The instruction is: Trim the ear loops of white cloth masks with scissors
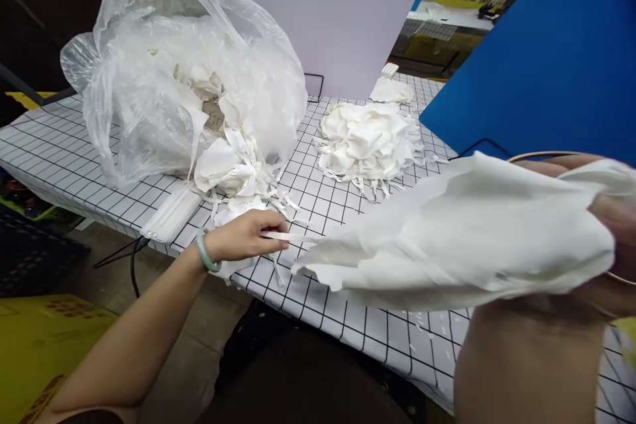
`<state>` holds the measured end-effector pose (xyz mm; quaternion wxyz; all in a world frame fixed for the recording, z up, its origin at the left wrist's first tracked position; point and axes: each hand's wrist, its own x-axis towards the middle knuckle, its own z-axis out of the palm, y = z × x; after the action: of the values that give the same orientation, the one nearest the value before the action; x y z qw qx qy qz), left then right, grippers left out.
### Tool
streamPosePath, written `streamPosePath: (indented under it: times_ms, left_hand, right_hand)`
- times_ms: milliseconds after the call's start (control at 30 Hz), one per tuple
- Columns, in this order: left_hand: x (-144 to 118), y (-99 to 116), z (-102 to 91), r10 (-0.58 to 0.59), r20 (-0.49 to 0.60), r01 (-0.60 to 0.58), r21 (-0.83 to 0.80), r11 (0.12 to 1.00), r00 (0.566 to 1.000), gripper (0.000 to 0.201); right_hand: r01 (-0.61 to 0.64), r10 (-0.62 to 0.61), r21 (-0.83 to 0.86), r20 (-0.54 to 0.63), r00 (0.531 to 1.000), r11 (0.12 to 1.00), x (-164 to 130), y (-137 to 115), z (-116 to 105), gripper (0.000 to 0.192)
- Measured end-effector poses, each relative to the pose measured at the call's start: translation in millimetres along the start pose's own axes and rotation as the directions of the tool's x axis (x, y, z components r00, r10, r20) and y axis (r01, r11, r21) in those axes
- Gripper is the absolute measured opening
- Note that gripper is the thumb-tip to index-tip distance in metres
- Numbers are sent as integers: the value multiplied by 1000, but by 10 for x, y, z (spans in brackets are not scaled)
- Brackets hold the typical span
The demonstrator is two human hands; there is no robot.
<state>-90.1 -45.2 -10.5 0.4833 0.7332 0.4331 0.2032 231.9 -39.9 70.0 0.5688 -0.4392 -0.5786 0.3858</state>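
My left hand, with a pale green bangle on the wrist, pinches a narrow white strip above the front of the table. That strip runs right to a large, soft white sheet, which looks like thin fabric. At the far right my right hand grips the sheet's other end; its fingers are partly covered and blurred. Behind my left hand, a loose heap of white pieces with thin strips spills from a clear plastic bag. Farther back lies a neater pile of white pieces.
A grid-patterned cloth covers the table, with small white scraps near its front edge. A white power strip with a black cable lies at the left edge. A blue panel and a pale panel stand behind. A yellow box is lower left.
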Motion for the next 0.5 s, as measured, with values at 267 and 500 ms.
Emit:
streamPosePath:
  times_ms: [267,500]
  left_hand:
    - [-274,146,2,-59,113,96,-364,927,992,33]
    - [-311,247,96,-1,-129,-51,-403,914,992,30]
  right_hand:
    - [-368,347,162,148,926,915,-208,720,595,24]
    - [-270,288,-104,425,858,957,-572,862,906,41]
